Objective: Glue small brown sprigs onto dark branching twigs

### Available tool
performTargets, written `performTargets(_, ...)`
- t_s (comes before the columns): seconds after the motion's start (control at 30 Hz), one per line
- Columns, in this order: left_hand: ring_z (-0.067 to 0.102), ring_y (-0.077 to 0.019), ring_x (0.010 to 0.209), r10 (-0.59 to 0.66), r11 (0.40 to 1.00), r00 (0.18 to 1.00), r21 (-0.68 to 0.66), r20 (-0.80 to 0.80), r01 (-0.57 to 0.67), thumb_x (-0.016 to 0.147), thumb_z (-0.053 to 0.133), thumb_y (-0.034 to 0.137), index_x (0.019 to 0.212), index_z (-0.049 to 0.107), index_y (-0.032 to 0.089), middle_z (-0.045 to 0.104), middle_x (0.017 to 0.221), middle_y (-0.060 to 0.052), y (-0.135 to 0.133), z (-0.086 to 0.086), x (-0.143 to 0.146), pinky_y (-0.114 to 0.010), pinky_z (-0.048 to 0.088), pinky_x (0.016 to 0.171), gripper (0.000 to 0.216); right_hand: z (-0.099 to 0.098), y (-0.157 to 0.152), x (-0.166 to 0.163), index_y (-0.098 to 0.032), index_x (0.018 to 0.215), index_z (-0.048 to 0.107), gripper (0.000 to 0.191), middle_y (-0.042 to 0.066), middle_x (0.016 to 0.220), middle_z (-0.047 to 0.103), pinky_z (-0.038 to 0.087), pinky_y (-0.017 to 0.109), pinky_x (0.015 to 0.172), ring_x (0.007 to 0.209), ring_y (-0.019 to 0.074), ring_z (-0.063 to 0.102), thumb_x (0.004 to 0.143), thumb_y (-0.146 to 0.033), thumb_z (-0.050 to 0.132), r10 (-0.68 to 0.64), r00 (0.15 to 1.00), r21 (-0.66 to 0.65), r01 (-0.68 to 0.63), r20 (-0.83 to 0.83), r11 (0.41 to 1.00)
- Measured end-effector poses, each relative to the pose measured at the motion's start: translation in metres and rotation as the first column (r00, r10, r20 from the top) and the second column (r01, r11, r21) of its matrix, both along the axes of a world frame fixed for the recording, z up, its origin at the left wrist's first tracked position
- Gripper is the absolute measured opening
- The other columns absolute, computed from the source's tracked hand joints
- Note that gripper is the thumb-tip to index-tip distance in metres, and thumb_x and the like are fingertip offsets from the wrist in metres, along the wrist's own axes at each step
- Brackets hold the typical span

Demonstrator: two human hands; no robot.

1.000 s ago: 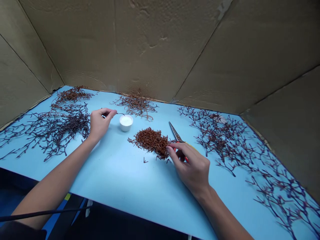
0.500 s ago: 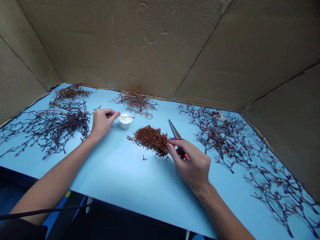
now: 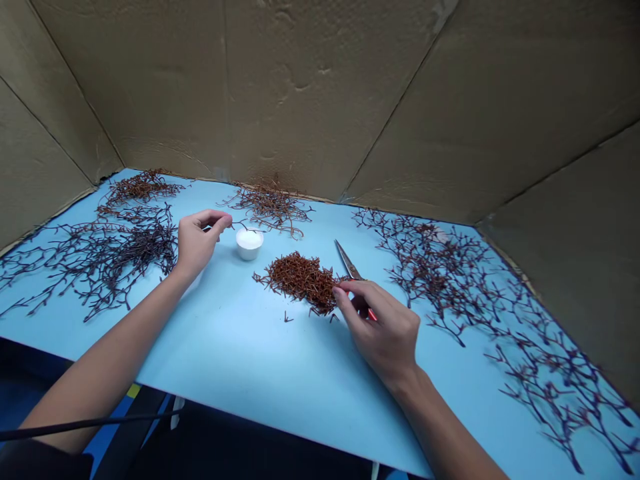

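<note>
My left hand (image 3: pixel 197 241) pinches one end of a thin dark twig (image 3: pixel 246 222), whose far end reaches over the small white cup (image 3: pixel 249 245). The cup holds something white. My right hand (image 3: pixel 383 327) is closed, with thumb and fingertips together at the right edge of a heap of short brown twig pieces (image 3: pixel 297 277). Whatever those fingertips hold is too small to make out. A pair of scissors (image 3: pixel 347 259) lies beside the heap, blades pointing away from me. Its red handles are partly hidden behind my right hand.
Dark branching twigs (image 3: pixel 135 250) are piled at the left, and more spread branches (image 3: pixel 450 273) cover the right side. Reddish-brown tangled stems (image 3: pixel 273 203) and another such pile (image 3: pixel 143 187) lie at the back. Cardboard walls (image 3: pixel 300 100) enclose the light blue table (image 3: pixel 240 353).
My left hand has shifted slightly left and up, drawing the twig leftward and tilting it above the cup. My right hand stays in nearly the same place by the heap.
</note>
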State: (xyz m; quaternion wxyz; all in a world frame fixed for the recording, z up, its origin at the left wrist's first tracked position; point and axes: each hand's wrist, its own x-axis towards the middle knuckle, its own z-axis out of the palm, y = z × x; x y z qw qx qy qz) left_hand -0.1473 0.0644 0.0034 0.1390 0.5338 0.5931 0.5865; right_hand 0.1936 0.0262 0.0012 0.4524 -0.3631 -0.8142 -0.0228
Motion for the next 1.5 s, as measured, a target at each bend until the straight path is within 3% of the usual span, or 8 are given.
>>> performTargets(0.2, 0.072, -0.0185, 0.075, 0.001, 0.999, 1.0, 0.032, 0.002, -0.001, 0.086, 0.078, 0.034, 0.097, 0.084, 0.018, 0.083, 0.092, -0.007, 0.002, 0.001, -0.006, -0.028, 0.055, 0.063, 0.02, 0.0, 0.001, 0.001, -0.022, 0.097, 0.071, 0.01, 0.003, 0.088, 0.081, 0.057, 0.029, 0.063, 0.07, 0.0162, 0.074, 0.099, -0.012, 0.071, 0.013, 1.0, 0.002, -0.013, 0.002, 1.0)
performTargets(0.53, 0.063, -0.0153, 0.067, 0.03, 1.0, 0.988, 0.006, -0.154, -0.03, 0.085, 0.077, 0.026, 0.087, 0.083, 0.02, 0.079, 0.08, -0.003, -0.006, 0.009, -0.009, -0.028, 0.05, 0.065, 0.008, 0.002, -0.001, 0.0, -0.021, 0.097, 0.072, 0.009, 0.002, 0.086, 0.08, 0.054, 0.028, 0.06, 0.062, 0.014, 0.07, 0.099, -0.012, 0.072, 0.005, 1.0, -0.002, -0.005, -0.003, 1.0)
performTargets(1.27, 0.066, -0.0152, 0.068, -0.025, 0.995, 0.984, -0.102, -0.175, 0.007, 0.079, 0.075, 0.023, 0.089, 0.083, 0.017, 0.076, 0.076, -0.002, -0.007, 0.008, -0.013, -0.025, 0.049, 0.064, 0.014, 0.003, 0.001, 0.002, -0.019, 0.095, 0.072, 0.009, 0.002, 0.084, 0.078, 0.05, 0.025, 0.059, 0.059, 0.0115, 0.065, 0.097, -0.011, 0.075, 0.004, 1.0, 0.026, -0.003, -0.027, 1.0)
performTargets(1.5, 0.068, -0.0165, 0.072, -0.037, 0.996, 0.995, -0.086, -0.098, 0.029, 0.078, 0.079, 0.024, 0.085, 0.082, 0.018, 0.078, 0.079, -0.003, -0.009, 0.014, -0.01, -0.027, 0.05, 0.066, 0.01, 0.005, 0.001, 0.001, -0.019, 0.094, 0.071, 0.009, 0.002, 0.083, 0.077, 0.05, 0.025, 0.06, 0.057, 0.0108, 0.062, 0.097, -0.011, 0.075, -0.014, 0.999, 0.021, 0.015, -0.028, 1.0)
